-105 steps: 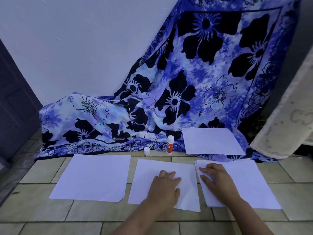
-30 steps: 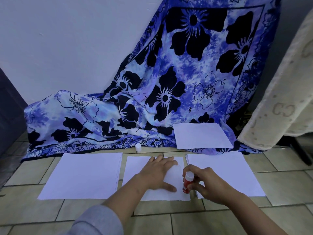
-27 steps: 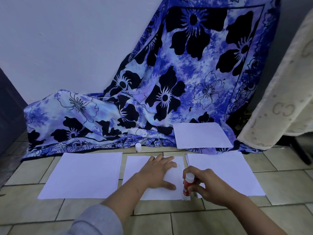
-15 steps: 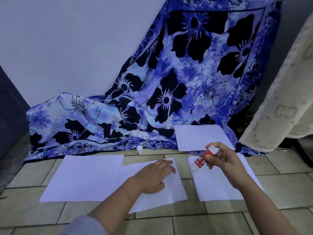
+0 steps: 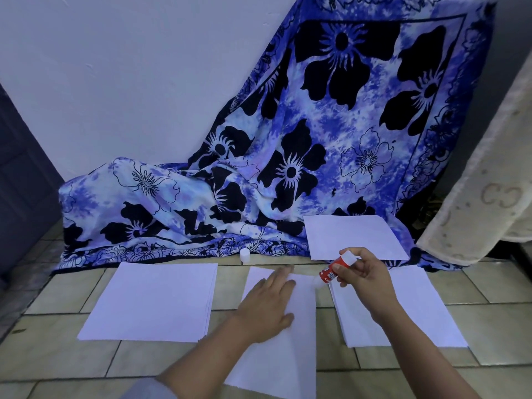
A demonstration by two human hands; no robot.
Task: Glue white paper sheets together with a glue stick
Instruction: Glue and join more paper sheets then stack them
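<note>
The fingers [image 5: 363, 262] of the right hand [image 5: 364, 280] curl round a glue stick [image 5: 334, 268], with the thumb under it and the other fingers over the top. The stick is red with a white end. It is tilted, its white end up and to the right and its tip down and to the left, at the top right corner of the middle sheet [image 5: 288, 358]. Whether the tip touches the paper cannot be told.

The left hand [image 5: 269, 306] lies flat on the upper part of that middle sheet, its fingers [image 5: 283, 274] straight and close together, pointing away from the person, and the thumb out to the right. A grey sleeve [image 5: 149, 391] shows at the bottom edge.

The middle sheet lies on the tiled floor [image 5: 57, 358], running from near the person up toward the cloth. To its left is a pile of white paper [image 5: 152, 300], apart from it. To its right is a second pile [image 5: 420, 312], partly under the right forearm. A further sheet [image 5: 354, 240] rests on the lower edge of a blue flowered cloth [image 5: 288, 168] behind the right hand. A small white cap [image 5: 244, 254] stands on the floor just in front of the cloth, between the left pile and the middle sheet and farther back.

The cloth hangs against a white wall [image 5: 115, 82] and bunches on the floor. A cream fabric [image 5: 489, 197] hangs at the right edge, and a dark door [image 5: 17, 182] stands at the left.
</note>
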